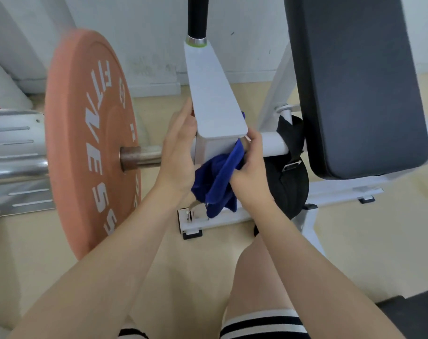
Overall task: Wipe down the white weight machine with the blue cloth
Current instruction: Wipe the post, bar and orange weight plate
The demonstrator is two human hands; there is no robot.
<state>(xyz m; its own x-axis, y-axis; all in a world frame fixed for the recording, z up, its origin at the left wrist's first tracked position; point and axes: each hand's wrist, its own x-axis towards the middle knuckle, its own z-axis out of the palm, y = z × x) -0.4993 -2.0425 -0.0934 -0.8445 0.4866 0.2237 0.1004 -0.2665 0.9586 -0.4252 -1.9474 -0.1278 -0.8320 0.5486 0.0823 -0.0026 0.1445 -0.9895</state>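
Machine point(215, 94): white arm running from centre toward 12 o'clock, ending in a black handle point(197, 15).
Cloth point(217, 177): blue, bunched, hanging at the arm's near end, just below 6 o'clock of its flat top.
Right hand point(249, 167): grip closed round the cloth, pressing it to the arm's right side.
Left hand point(181, 148): fingers straight, flat against the arm's left side, holding nothing.
Plate point(90, 143): pink, at 9 o'clock of the arm, on a chrome bar point(144, 156).
Pad point(354, 81): dark, at 3 o'clock.
Floor point(367, 236): beige.
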